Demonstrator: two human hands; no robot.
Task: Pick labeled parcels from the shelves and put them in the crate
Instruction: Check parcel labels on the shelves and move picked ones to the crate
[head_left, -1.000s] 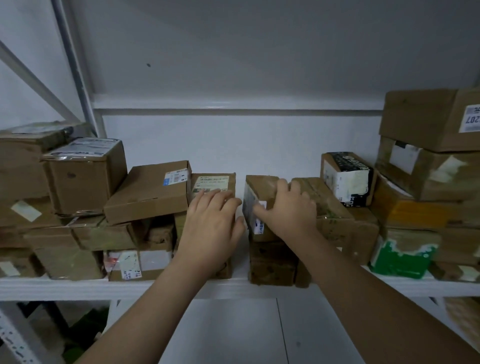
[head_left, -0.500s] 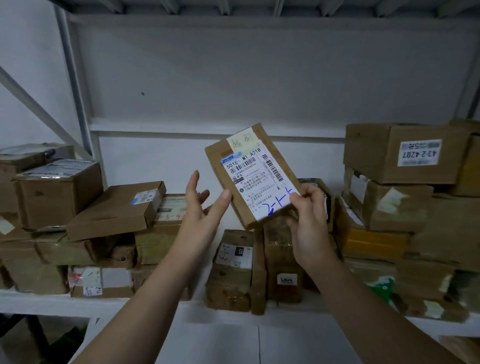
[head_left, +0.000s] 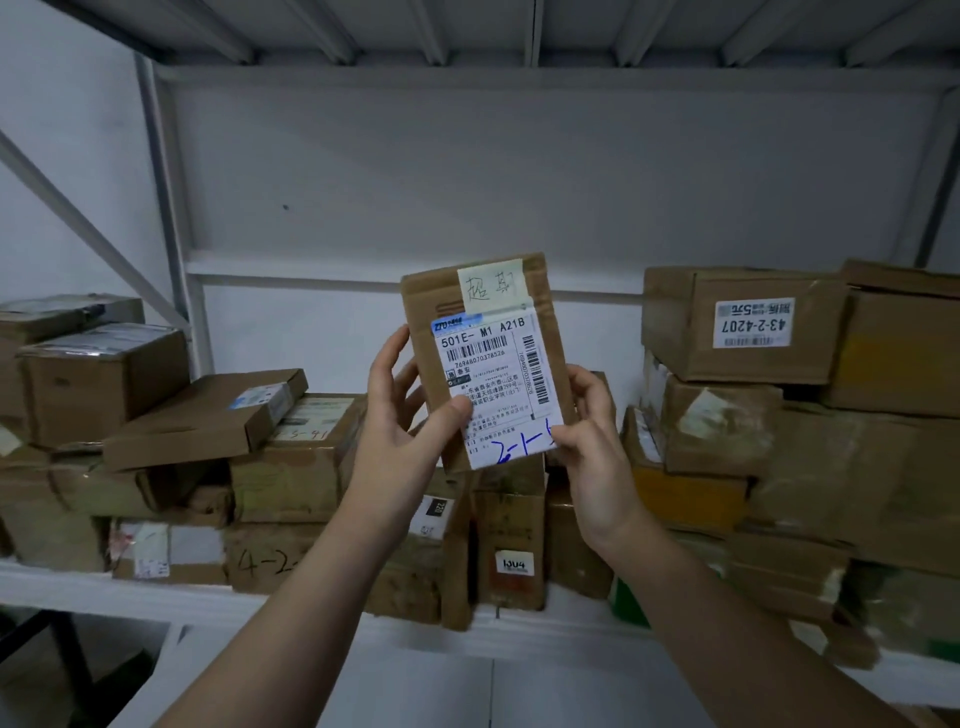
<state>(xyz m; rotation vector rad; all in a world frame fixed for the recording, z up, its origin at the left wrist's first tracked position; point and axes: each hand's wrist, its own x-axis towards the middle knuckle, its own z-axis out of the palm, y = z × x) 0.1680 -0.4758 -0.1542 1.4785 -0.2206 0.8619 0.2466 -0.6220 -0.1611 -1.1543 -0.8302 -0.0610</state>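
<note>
Currently a flat labeled parcel (head_left: 485, 358) is up in front of the shelf (head_left: 130, 592), above the stacked boxes (head_left: 291, 467) on it, upright, label (head_left: 493, 384) facing the camera. Left hand (head_left: 400, 441) grips its left edge, thumb across the label; right hand (head_left: 589, 447) pinches the lower right corner. The step looks like a label check, with the pick done. The next move likely calls for carrying the parcel away from the shelf to the crate, which is not in view.

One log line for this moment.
step: held off shelf | left hand: grips flat brown cardboard parcel | right hand: pinches its lower corner | crate: not in view
</note>
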